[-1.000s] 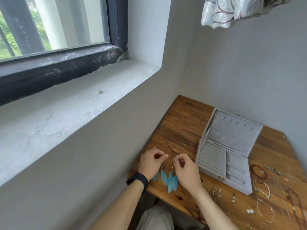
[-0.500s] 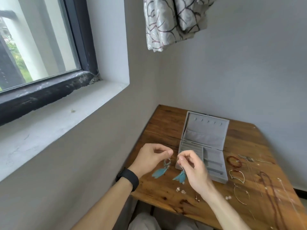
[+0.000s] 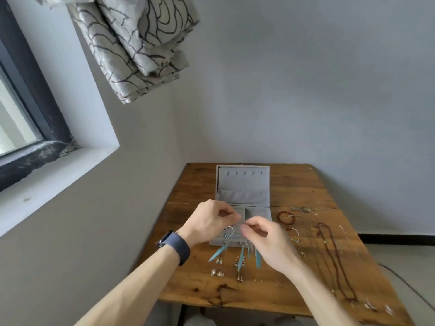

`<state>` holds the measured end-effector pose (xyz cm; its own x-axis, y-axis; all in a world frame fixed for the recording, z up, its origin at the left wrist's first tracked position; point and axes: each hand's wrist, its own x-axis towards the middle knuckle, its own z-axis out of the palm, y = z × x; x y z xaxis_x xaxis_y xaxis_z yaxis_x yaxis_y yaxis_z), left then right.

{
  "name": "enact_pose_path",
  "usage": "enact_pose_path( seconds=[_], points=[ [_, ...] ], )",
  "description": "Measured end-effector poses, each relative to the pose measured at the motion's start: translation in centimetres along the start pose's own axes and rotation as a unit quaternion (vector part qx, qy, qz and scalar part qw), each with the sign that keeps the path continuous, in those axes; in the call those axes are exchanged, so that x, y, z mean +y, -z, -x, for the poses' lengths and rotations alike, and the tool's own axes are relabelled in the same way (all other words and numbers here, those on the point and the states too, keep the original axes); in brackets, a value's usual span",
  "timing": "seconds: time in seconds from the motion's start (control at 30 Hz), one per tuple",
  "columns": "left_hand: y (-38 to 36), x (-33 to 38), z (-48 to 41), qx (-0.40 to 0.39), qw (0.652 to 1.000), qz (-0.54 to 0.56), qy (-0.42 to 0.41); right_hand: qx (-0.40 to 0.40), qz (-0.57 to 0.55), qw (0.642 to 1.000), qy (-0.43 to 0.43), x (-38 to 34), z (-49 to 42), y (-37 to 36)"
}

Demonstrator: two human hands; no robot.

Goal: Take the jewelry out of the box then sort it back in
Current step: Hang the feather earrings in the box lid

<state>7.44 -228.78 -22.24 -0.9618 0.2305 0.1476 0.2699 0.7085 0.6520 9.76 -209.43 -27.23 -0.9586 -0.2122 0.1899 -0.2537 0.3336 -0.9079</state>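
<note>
The grey box (image 3: 242, 184) stands open just beyond both hands, lid tipped back, its front trays partly hidden by the knuckles. A feather earring (image 3: 227, 234), a silver hoop with a blue feather slanting down-left, hangs pinched in the left hand (image 3: 209, 222). A second earring (image 3: 257, 256) dangles blue feathers under the fingers of the right hand (image 3: 268, 243). Small studs (image 3: 216, 273) lie on the bench (image 3: 200, 290), nearer than the hands. A red bracelet (image 3: 285, 217) lies just right of the right hand, and a long brown necklace (image 3: 334, 260) farther right.
</note>
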Motion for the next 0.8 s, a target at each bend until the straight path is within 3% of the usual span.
enact_pose_path(
  seconds=[0.23,0.53,0.67,0.8],
  points=[
    [-0.9,2.0,-2.5,-0.029,0.999,-0.027,-0.021,0.025,-0.058,0.997,-0.054,0.6,-0.9,2.2],
    [-0.9,-0.7,-4.4,-0.025,0.999,0.023,-0.004,0.043,-0.011,0.999,-0.028,1.8,-3.7,0.3],
    [0.1,-4.2,-6.3,0.003,0.998,0.047,0.041,0.033,-0.069,0.995,-0.071,2.6,-6.4,0.0],
    [0.5,-8.2,-9.3,0.03,0.982,0.121,0.141,0.025,-0.088,0.99,-0.106,4.0,-10.2,-0.4]
  ],
)
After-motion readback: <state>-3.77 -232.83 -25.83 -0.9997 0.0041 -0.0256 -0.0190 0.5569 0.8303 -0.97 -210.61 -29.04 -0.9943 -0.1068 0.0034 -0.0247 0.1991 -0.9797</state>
